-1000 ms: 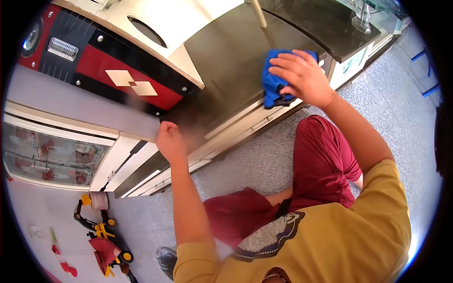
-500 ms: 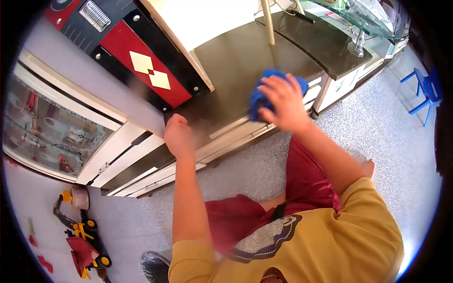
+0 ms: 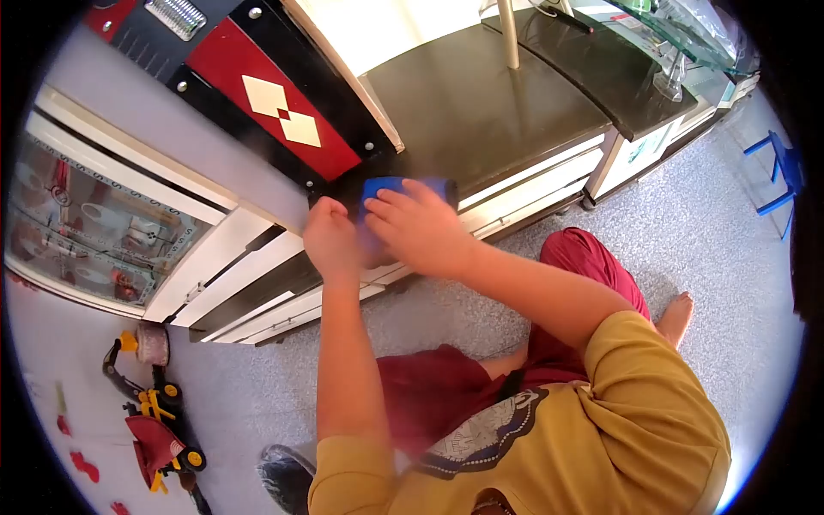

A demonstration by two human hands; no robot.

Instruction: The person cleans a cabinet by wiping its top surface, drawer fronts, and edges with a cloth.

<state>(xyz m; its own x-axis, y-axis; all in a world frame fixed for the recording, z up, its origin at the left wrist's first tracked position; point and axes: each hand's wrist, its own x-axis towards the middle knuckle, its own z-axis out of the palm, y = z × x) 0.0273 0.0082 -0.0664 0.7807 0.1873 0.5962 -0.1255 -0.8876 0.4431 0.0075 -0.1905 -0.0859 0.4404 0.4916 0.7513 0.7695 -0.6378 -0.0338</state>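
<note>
My right hand (image 3: 421, 227) presses a blue cloth (image 3: 378, 186) against the front part of the dark glossy cabinet top (image 3: 489, 103). Its fingers lie over the cloth, which is partly hidden and blurred. My left hand (image 3: 331, 240) is closed in a fist at the cabinet's front edge, just left of the cloth. Whatever is inside that fist, if anything, is hidden. Right behind the left hand stands a black box with a red panel (image 3: 232, 64) and cream diamond shapes.
A pale pole (image 3: 508, 34) rises from the cabinet top. A glass shelf (image 3: 687, 39) is at the upper right. On the left stands a glass-fronted cabinet (image 3: 94, 223). A toy digger (image 3: 159, 421) and a blue chair (image 3: 779, 176) are on the floor.
My right hand has swept the blue cloth leftward along the cabinet top, close to my left hand. The left hand stays closed near the same edge. The view has shifted slightly.
</note>
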